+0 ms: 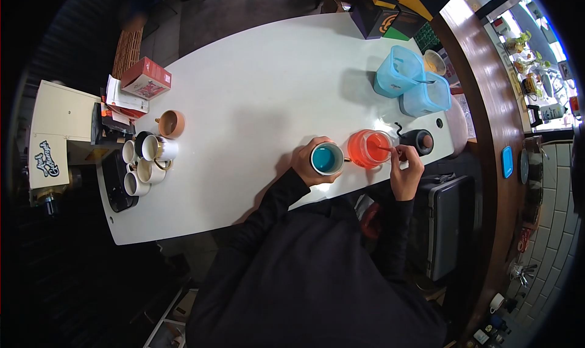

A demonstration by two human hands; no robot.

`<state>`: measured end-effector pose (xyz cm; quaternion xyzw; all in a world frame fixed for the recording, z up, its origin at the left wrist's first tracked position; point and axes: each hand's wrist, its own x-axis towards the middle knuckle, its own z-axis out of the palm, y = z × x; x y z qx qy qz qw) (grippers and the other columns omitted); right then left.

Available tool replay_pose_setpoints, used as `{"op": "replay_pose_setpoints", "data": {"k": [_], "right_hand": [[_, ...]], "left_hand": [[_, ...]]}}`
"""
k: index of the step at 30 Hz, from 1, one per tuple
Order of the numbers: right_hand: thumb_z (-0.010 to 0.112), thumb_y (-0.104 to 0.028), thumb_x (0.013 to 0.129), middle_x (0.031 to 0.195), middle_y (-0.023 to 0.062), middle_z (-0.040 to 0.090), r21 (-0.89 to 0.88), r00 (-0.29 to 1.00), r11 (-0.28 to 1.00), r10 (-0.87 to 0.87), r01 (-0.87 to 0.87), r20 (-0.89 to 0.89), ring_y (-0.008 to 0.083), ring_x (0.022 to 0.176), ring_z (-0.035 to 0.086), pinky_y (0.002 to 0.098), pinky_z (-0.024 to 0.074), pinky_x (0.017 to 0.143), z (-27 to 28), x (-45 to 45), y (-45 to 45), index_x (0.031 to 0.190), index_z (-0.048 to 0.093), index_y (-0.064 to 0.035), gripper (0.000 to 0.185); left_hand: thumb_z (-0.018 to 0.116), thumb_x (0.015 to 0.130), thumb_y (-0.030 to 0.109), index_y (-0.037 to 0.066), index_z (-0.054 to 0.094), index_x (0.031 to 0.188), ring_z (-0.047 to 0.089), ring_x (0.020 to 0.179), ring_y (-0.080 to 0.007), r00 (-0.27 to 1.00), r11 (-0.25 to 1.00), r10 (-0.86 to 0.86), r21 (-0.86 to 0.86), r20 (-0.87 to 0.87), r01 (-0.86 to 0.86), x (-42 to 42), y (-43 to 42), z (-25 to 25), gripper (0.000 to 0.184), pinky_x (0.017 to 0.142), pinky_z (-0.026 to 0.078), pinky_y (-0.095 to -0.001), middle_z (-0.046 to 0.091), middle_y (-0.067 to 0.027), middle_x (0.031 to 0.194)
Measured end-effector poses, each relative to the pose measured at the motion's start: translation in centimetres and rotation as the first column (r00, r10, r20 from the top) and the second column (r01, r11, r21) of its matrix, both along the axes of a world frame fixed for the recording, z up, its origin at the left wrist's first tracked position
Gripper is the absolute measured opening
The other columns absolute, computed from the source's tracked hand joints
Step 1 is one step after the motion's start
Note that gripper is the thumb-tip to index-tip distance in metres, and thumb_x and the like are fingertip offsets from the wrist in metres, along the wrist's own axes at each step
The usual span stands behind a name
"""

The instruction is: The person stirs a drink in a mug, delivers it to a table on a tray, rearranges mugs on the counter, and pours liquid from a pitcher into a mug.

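Note:
My left hand (309, 165) is wrapped round a mug (326, 158) with a blue-green inside, held near the table's front edge. Just right of it stands a clear glass vessel of red liquid (365, 149). My right hand (406, 171) is closed at the vessel's right side, its fingers pinching a thin stirrer (386, 148) that reaches into the red liquid. A dark gooseneck kettle (418, 142) stands behind and to the right of my right hand.
Several mugs (151, 171) and a brown cup (172, 124) stand on the white table (244, 98) at left, near a red box (146, 79). Two blue containers (399, 72) are at the back right, below dark boxes (390, 13). A wooden counter (484, 104) runs along the right.

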<state>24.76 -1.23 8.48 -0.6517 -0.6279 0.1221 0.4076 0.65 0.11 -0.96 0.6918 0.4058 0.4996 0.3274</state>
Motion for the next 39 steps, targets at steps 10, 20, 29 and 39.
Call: {"op": "replay_pose_setpoints", "data": {"k": [10, 20, 29, 39], "right_hand": [[0.068, 0.001, 0.085, 0.074, 0.009, 0.06, 0.049, 0.999, 0.999, -0.013, 0.015, -0.044, 0.017, 0.064, 0.056, 0.0301, 0.0455, 0.063, 4.0, 0.0, -0.7, 0.089, 0.066, 0.0029, 0.005], [0.063, -0.003, 0.094, 0.077, 0.0051, 0.064, 0.131, 0.958, 0.971, -0.163, 0.198, -0.238, 0.0096, 0.071, 0.058, 0.022, 0.0442, 0.066, 7.8, -1.3, -2.6, 0.098, 0.067, 0.0044, 0.01], [0.059, -0.006, 0.098, 0.079, 0.0065, 0.065, 0.0, 0.915, 0.997, 0.071, -0.077, -0.397, 0.0108, 0.074, 0.061, 0.0236, 0.0472, 0.069, 5.5, -5.3, -2.5, 0.103, 0.066, 0.0072, 0.015], [0.065, 0.003, 0.085, 0.079, 0.0145, 0.063, -0.049, 0.953, 0.955, 0.285, -0.291, -0.099, 0.0272, 0.071, 0.065, 0.0329, 0.049, 0.066, 3.0, -8.4, -2.2, 0.099, 0.068, 0.003, 0.014]], "left_hand": [[0.09, 0.058, 0.022, 0.009, 0.054, 0.114, 0.07, 0.085, -0.0199, 1.0, 1.0, -0.016, -0.019, -0.009, 0.016, -0.1, 0.0, 0.1, 0.067, 0.076, 0.057, -0.0326, 0.067, -0.0051, 0.101], [0.091, 0.056, 0.023, 0.009, 0.054, 0.114, 0.07, 0.086, -0.0202, 1.0, 1.0, -0.02, -0.024, 0.005, 0.02, -0.1, 0.0, -0.1, 0.07, 0.077, 0.057, -0.0326, 0.067, -0.0057, 0.102], [0.092, 0.054, 0.025, 0.01, 0.052, 0.116, 0.071, 0.086, -0.0222, 1.0, 1.0, 0.002, -0.006, -0.028, -0.002, 0.1, 0.0, -0.2, 0.075, 0.076, 0.058, -0.0342, 0.068, -0.0057, 0.101], [0.091, 0.054, 0.022, 0.01, 0.052, 0.115, 0.07, 0.085, -0.0231, 1.0, 1.0, 0.023, 0.002, -0.017, -0.023, 0.3, 0.0, -0.3, 0.074, 0.075, 0.058, -0.0344, 0.068, -0.0055, 0.1]]}}
